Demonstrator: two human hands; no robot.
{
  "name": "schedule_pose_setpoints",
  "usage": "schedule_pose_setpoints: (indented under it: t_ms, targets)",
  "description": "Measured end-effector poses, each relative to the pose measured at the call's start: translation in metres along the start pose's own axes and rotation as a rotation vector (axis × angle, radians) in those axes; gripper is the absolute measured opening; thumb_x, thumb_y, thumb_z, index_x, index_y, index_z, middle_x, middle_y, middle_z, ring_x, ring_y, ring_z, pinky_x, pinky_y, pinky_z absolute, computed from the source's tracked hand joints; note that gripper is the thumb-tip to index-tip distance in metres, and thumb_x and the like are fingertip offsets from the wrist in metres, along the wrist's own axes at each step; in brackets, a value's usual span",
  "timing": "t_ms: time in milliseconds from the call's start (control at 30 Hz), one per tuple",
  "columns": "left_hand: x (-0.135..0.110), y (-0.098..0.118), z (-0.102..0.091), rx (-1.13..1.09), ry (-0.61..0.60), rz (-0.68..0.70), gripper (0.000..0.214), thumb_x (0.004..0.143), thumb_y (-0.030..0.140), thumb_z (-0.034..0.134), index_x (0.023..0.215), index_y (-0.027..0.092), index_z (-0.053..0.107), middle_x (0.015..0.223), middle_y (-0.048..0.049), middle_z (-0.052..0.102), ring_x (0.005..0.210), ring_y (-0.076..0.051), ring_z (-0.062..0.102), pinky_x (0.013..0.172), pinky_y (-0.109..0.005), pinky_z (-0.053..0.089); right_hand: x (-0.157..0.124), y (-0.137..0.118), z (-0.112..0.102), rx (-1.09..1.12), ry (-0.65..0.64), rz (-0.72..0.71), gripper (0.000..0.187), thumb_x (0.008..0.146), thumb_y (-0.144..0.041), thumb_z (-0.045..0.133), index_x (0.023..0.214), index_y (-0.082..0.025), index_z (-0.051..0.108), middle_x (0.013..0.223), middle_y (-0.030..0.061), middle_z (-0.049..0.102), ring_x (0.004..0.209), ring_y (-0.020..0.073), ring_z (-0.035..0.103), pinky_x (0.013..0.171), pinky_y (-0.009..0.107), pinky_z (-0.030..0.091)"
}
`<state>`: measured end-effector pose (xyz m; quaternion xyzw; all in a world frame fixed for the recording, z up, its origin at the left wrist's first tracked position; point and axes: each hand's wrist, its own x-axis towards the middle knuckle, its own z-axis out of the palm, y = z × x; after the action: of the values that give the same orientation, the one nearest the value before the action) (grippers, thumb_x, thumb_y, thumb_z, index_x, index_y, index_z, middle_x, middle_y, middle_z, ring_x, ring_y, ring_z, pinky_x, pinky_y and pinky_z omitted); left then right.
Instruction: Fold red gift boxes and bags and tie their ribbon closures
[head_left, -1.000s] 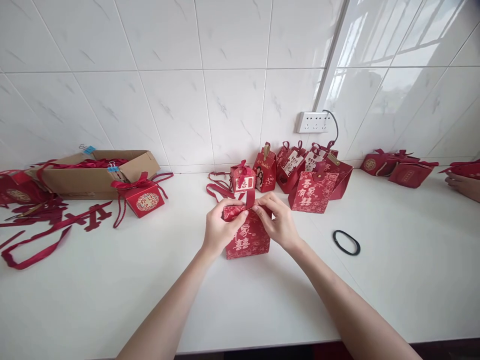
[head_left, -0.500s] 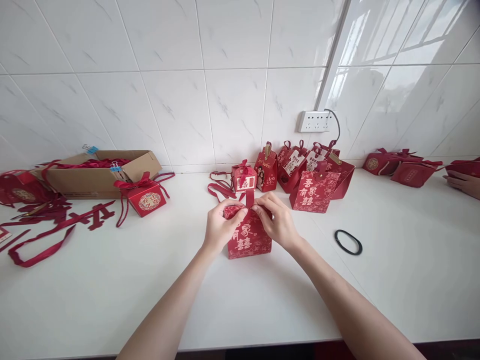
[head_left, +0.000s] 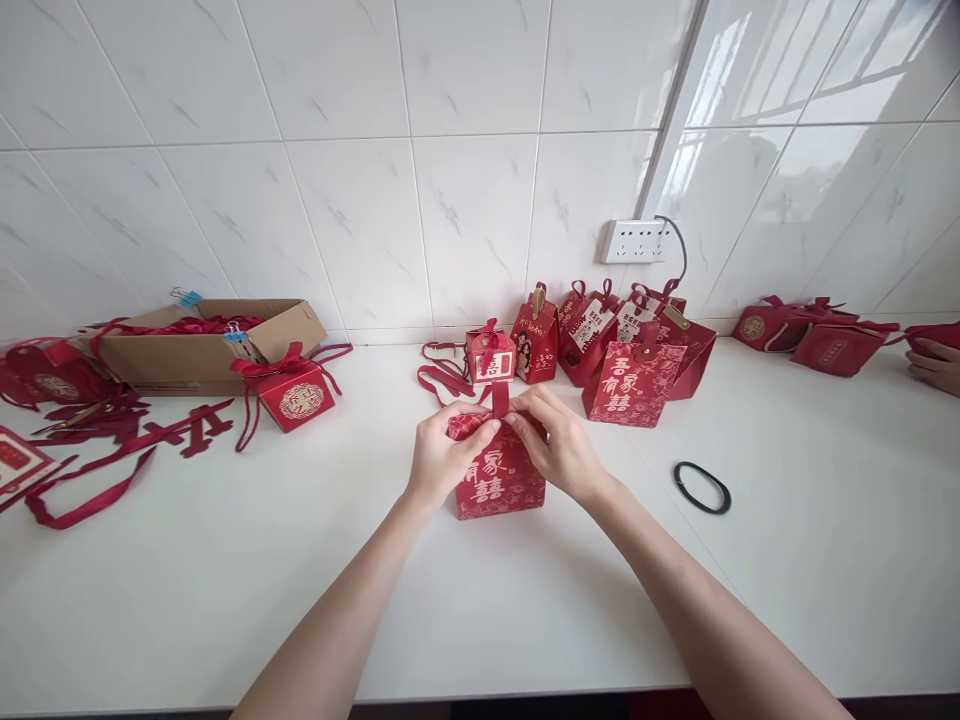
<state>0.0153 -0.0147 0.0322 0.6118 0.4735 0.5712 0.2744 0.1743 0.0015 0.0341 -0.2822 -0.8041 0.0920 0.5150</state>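
Observation:
A red gift box [head_left: 501, 490] with pale printed characters stands upright on the white table, in front of me. My left hand [head_left: 448, 450] pinches its top edge from the left, fingers behind and thumb in front. From the right, my right hand [head_left: 553, 440] pinches the same top edge, its thumb close to the other one. A dark red ribbon [head_left: 500, 400] rises in a loop between my fingertips. Part of the box's upper front is hidden by my hands. Just behind stands a small red box with a bow [head_left: 491, 358].
A cardboard box [head_left: 165, 365] of ribbon stands at the left, with loose ribbons [head_left: 97, 500] and a red box [head_left: 300, 400] near it. Several finished-looking red boxes [head_left: 634, 385] stand right of centre. A black band [head_left: 701, 487] lies at right. Another person's hand [head_left: 934, 365] shows at the far right.
My hands keep their pinch on the box top, almost unmoved. The view has shifted slightly. At the left edge, a red box with a pale label now reaches farther into view.

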Motion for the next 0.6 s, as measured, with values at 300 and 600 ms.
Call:
schedule_pose_setpoints:
  t_ms: [300,600]
  targets:
    - [0.0012,0.0004,-0.0016,-0.002,-0.015,-0.039,0.019,0.065,0.035,0.072,0.073,0.019,0.067,0.074,-0.0019,0.069,0.069,-0.017,0.062,0.065,-0.024,0.048,0.0045,0.0024,-0.0064,0.012,-0.074,-0.039,0.014,0.093,-0.021,0.04,0.085,-0.021,0.051,0.08,0.0043,0.053,0.072,0.0169,0.052,0.063,0.029,0.043]
    - [0.0014,0.0034,0.0004,-0.001,-0.054,0.031,0.015,0.07,0.033,0.067,0.072,0.019,0.062,0.073,-0.0006,0.067,0.067,-0.015,0.061,0.064,-0.024,0.047,-0.0022,-0.0045,0.0003,0.145,0.029,0.119,0.014,0.092,-0.028,0.043,0.087,-0.022,0.054,0.083,0.0037,0.055,0.078,0.017,0.054,0.07,0.031,0.045]
